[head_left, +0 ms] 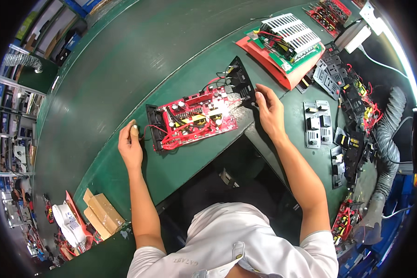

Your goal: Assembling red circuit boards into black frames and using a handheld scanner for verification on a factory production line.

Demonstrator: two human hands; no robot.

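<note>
Both grips I cannot tell: right hand (270, 111) at black panel (240, 79), left hand (130, 142) left of red circuit board (199, 116).

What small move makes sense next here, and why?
Probably the right hand should ease the black socket panel square to the red circuit board: the panel sits askew off the board's right end, with wires running between them, and that hand is already at its edge.
</note>
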